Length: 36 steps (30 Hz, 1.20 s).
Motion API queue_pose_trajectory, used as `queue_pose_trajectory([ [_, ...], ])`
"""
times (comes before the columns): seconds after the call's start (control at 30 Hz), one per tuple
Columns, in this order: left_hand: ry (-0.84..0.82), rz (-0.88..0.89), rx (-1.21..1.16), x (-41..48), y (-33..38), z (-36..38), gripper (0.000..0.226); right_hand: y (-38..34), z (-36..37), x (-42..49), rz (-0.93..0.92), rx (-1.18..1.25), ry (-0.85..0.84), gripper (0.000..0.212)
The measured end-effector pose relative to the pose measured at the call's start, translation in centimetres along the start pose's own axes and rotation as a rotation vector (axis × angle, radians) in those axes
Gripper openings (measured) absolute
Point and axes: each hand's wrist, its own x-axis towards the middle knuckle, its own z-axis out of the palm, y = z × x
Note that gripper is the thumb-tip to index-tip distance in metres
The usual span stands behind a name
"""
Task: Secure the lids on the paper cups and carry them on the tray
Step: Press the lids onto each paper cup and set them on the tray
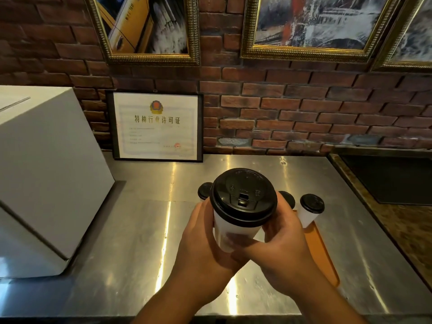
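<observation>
A white paper cup (228,232) with a black lid (243,197) is raised above the steel counter, close to the camera. My left hand (201,242) wraps its left side and base. My right hand (282,239) grips its right side, fingers under the lid's rim. Behind it, an orange tray (320,251) lies on the counter, mostly hidden by my right hand. A lidded white cup (311,210) stands at the tray's far end. Two more black lids show behind the held cup, one at the left (204,190) and one at the right (288,198).
The steel counter (140,230) runs to a brick wall. A large white box (46,174) stands at the left. A framed certificate (155,126) leans against the wall. A dark recessed panel in a brown surface (392,181) lies at the right.
</observation>
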Motion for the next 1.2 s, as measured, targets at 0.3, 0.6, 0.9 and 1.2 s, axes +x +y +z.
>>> queue_pose_trajectory([
  [0.3,-0.033,-0.037,-0.021,-0.29,-0.92,0.34,0.090,-0.07,-0.23,-0.12,0.018,-0.001,-0.020,0.087],
  [0.6,-0.016,-0.049,-0.010,-0.72,-0.80,0.72,0.093,0.23,-0.38,-0.73,0.055,0.006,0.029,0.091],
  [0.9,-0.054,-0.011,0.028,-0.60,-0.50,0.20,0.102,0.40,-0.51,-0.72,0.050,0.020,0.007,0.096],
  [1.2,0.010,-0.066,0.026,-0.57,-0.22,0.35,0.091,-0.36,-0.41,-0.67,0.062,0.053,0.009,0.089],
])
